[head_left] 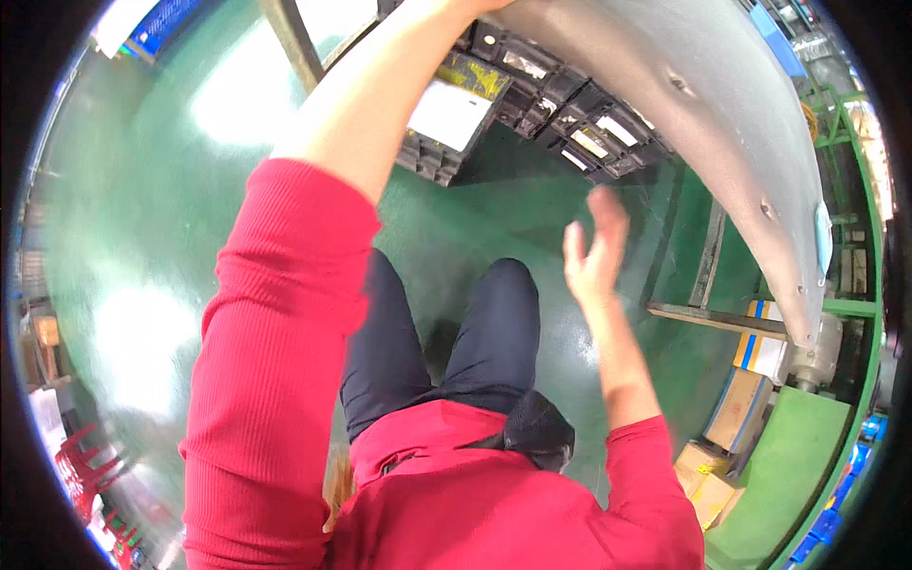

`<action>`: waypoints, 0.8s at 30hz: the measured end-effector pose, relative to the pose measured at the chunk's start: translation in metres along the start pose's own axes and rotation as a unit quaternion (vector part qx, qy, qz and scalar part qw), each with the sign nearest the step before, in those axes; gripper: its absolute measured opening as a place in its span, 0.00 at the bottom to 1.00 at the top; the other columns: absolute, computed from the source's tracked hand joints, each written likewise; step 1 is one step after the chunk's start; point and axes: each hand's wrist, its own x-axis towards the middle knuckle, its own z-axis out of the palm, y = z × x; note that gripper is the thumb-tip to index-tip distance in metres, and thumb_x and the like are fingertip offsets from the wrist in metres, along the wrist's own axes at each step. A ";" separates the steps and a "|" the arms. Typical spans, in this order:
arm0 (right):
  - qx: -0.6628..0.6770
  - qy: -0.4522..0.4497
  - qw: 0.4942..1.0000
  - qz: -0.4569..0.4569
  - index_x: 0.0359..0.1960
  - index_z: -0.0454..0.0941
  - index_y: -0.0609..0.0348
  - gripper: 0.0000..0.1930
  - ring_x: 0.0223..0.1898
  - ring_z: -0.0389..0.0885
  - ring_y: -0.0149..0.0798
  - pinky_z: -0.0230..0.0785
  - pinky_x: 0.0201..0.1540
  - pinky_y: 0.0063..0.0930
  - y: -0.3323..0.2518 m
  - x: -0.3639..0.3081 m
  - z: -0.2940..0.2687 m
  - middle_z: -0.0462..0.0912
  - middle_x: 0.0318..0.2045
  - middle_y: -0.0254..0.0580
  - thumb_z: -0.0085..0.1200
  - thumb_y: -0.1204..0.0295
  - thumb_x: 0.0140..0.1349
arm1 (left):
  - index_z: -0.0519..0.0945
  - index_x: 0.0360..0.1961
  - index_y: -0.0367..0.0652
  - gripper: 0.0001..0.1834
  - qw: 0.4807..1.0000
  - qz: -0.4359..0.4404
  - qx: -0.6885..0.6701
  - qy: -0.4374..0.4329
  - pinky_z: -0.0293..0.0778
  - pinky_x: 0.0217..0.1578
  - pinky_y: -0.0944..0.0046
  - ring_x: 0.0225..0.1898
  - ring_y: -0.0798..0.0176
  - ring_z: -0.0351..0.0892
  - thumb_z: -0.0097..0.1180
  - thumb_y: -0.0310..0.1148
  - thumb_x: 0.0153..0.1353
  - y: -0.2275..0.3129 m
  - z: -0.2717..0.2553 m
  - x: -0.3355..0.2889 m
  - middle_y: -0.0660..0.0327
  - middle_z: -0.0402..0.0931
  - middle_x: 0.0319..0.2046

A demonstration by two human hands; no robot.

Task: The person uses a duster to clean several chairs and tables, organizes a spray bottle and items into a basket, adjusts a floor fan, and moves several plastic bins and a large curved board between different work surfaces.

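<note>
My left arm, in a pushed-up red sleeve, reaches to the upper edge of the picture. Only the wrist end of my left hand point(475, 4) shows there, by the near edge of a long, smooth grey metal surface point(703, 104); its fingers are out of sight, and I cannot tell whether it touches the metal. Below that surface, my right hand point(598, 249) hangs in the air, slightly blurred. Its thumb stands apart from the fingers, and nothing is in it. A light-blue flat piece point(823, 237) lies at the far edge of the grey surface.
Black crates point(570, 123) with white labels are stacked beneath the metal surface, beside a dark crate with a white sheet point(446, 116). Cardboard boxes point(739, 408) and a green board point(784, 475) stand at the right. Red stools point(85, 470) are at the lower left.
</note>
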 end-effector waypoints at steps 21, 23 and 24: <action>0.541 0.334 0.357 0.684 0.58 0.56 0.59 0.37 0.58 0.61 0.50 0.47 0.61 0.54 0.386 -0.023 0.247 0.62 0.57 0.51 0.35 0.40 0.59 | 0.80 0.29 0.38 0.33 0.992 0.076 0.016 -0.095 0.71 0.38 0.65 0.34 0.58 0.80 0.18 0.43 0.64 0.001 0.027 0.011 0.55 0.80 0.29; 0.540 0.339 0.356 0.683 0.58 0.57 0.59 0.37 0.58 0.61 0.50 0.47 0.61 0.54 0.384 -0.021 0.244 0.62 0.56 0.51 0.35 0.40 0.59 | 0.80 0.29 0.37 0.33 0.992 0.074 0.022 -0.102 0.71 0.39 0.64 0.34 0.57 0.80 0.18 0.43 0.64 0.001 0.025 0.009 0.55 0.80 0.30; 0.539 0.342 0.357 0.682 0.58 0.57 0.59 0.37 0.58 0.61 0.50 0.47 0.61 0.54 0.384 -0.022 0.239 0.63 0.56 0.51 0.35 0.40 0.59 | 0.79 0.29 0.37 0.33 0.991 0.071 0.033 -0.111 0.71 0.39 0.64 0.35 0.57 0.80 0.18 0.43 0.64 0.000 0.023 0.008 0.55 0.80 0.30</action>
